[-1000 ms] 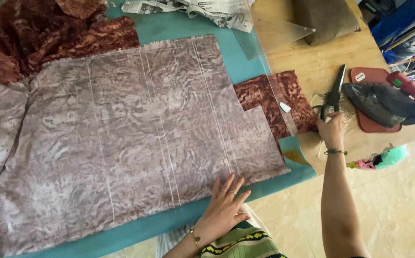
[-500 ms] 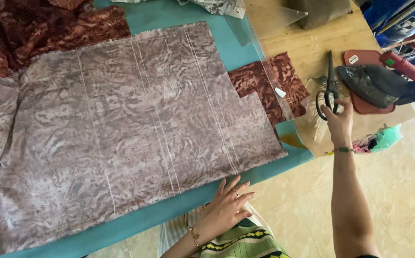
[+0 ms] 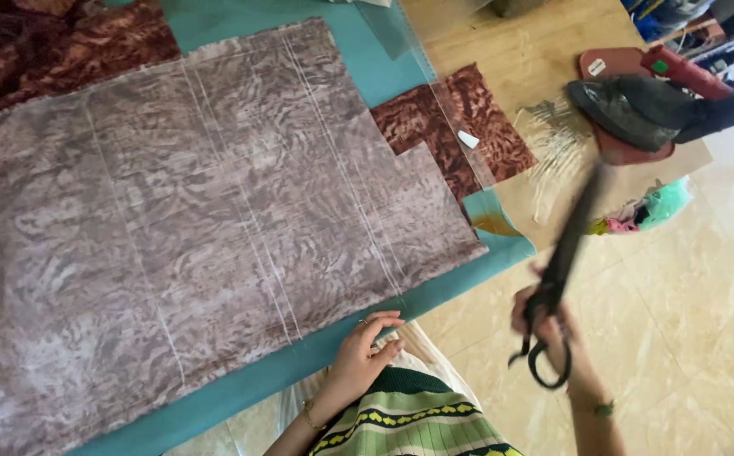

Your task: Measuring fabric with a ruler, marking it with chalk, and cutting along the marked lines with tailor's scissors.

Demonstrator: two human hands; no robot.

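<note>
Black scissors (image 3: 563,270), blurry, up off the table edge, handles gripped tight in right hand (image 3: 548,325). Left hand (image 3: 365,348) fingers curled, tips touching near edge of grey cloth (image 3: 206,219) on teal mat (image 3: 299,359). Iron (image 3: 645,105) far behind.

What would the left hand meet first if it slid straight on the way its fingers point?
The left hand rests at the near table edge, fingers aimed up and right. They would most likely run first onto the near edge of the grey-brown patterned fabric sheet with chalk lines, lying on the teal table cover.
</note>
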